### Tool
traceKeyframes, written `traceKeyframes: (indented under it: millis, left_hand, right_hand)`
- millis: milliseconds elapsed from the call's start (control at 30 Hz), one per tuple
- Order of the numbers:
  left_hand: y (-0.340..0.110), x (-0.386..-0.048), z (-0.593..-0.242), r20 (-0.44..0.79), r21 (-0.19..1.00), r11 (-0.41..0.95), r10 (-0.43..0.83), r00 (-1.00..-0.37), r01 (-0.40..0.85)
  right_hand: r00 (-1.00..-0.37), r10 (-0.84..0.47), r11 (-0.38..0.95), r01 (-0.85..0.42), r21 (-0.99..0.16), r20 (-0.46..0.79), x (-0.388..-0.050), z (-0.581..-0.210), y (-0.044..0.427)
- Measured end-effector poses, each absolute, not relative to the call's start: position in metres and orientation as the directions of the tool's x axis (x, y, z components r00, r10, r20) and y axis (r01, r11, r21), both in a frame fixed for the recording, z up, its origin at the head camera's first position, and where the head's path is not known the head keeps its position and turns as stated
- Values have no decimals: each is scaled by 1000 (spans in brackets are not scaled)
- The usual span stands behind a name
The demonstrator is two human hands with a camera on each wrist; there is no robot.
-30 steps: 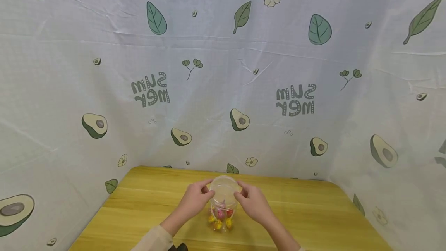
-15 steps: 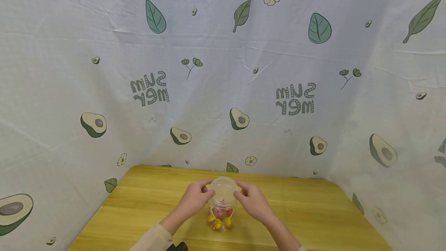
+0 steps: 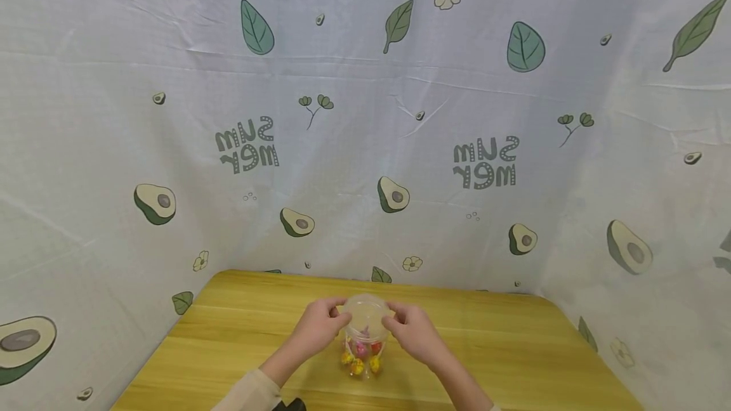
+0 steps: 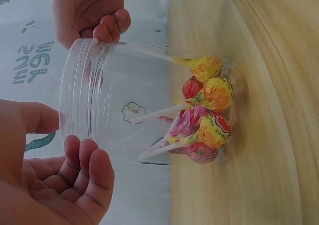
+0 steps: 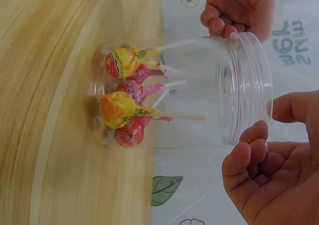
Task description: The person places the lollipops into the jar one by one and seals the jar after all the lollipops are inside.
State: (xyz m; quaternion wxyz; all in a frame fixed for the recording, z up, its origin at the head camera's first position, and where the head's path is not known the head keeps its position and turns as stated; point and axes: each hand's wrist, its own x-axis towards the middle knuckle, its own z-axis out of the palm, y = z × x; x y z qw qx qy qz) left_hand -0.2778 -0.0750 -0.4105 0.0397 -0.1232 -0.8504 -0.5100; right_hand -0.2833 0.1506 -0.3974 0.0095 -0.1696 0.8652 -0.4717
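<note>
A clear plastic jar (image 4: 144, 93) stands upright on the table with several lollipops (image 4: 217, 94) inside, wrapped in yellow, red and pink, their white sticks pointing up. A clear round lid (image 3: 366, 316) covers its mouth. My left hand (image 3: 320, 325) holds the lid's left side between thumb and fingers. On the opposite side, my right hand (image 3: 415, 333) grips the lid the same way. Both wrist views show curled fingers at the rim, above the jar's clear wall. Whether the lid's thread is engaged cannot be told.
The wood-grain table (image 3: 491, 347) extends to both sides of the jar. Behind and beside it hangs a pale cloth (image 3: 342, 144) printed with avocados and leaves. A dark object (image 3: 290, 404) shows at the bottom edge near my left sleeve (image 3: 248, 392).
The lid's far edge has sunk slightly, and my fingertips have come down a little with it. The jar and lollipops stay in place, and both hands keep their hold.
</note>
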Motion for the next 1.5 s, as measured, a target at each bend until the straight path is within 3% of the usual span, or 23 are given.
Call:
traceKeyframes:
  millis: [967,1500]
  left_hand:
    - [-73,-282,-419,193,844,477,159,-968,247]
    - [-74,-284,-423,180,875,422,169,-969,236]
  right_hand:
    - [-952,-285,456,-238,-858,112,-283,-409,150]
    - [-952,-285,442,-235,-866,113,-284,-416,151]
